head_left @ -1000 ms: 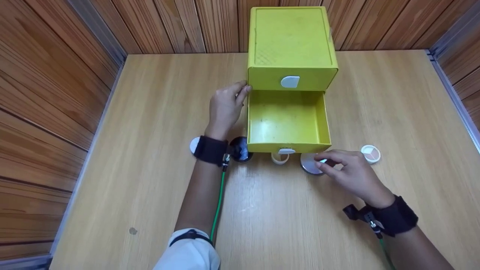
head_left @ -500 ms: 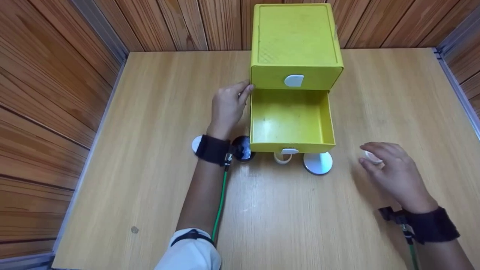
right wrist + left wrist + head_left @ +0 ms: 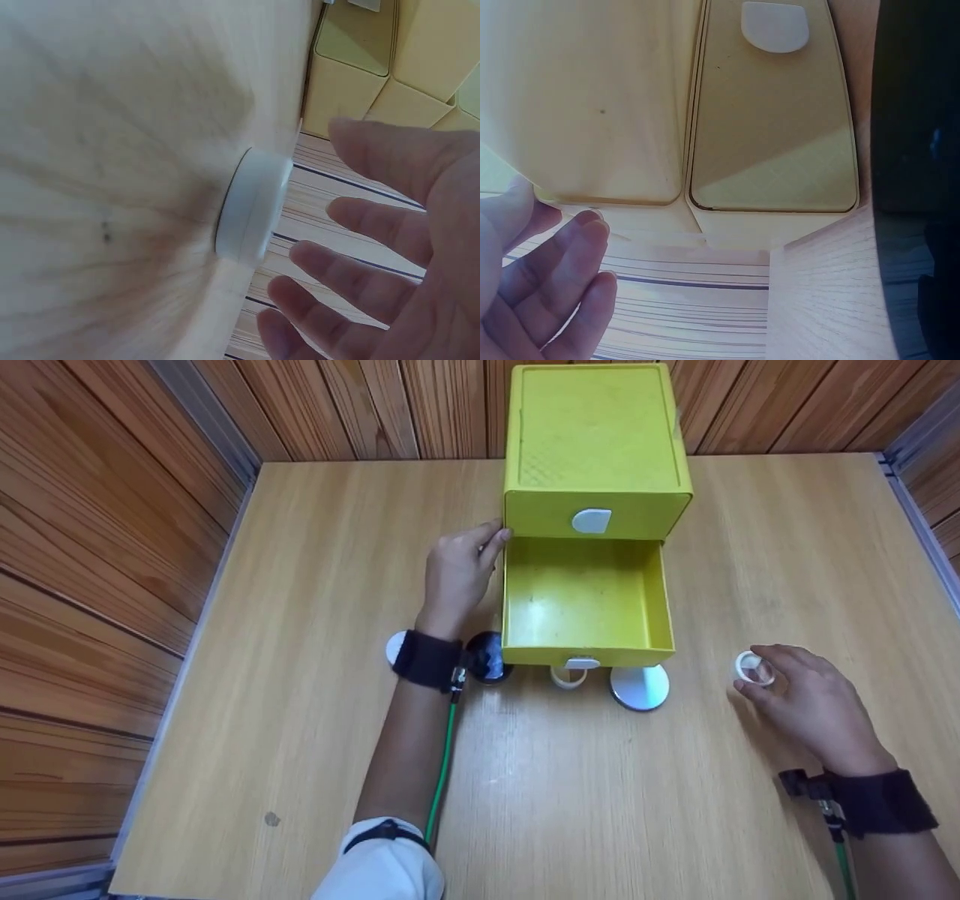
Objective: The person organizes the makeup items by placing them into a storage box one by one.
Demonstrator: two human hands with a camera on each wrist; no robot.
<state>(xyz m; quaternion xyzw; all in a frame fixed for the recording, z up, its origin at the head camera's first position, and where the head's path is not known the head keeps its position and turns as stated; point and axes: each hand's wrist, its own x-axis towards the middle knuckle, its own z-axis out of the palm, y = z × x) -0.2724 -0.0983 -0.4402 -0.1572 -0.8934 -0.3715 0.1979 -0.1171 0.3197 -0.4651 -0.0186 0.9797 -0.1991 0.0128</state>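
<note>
A yellow two-drawer cabinet stands on the table with its lower drawer pulled out and nothing lying in it. My left hand has thumb and fingertips at the cabinet's left edge; its fingers are loosely bent beside the drawers in the left wrist view. At the right, my right hand hovers over a small round white compact with pale sections on top. In the right wrist view, the fingers stand spread, apart from the compact's white side.
Before the drawer lie a silvery round disc, a cream ring-shaped piece partly under the drawer front, and a dark round lid-like thing. A white disc shows behind the left wristband. Wood-panel walls border the table.
My right hand has moved from the silvery disc rightward to the white compact, uncovering the disc. My left hand stays at the cabinet; the view has shifted slightly.
</note>
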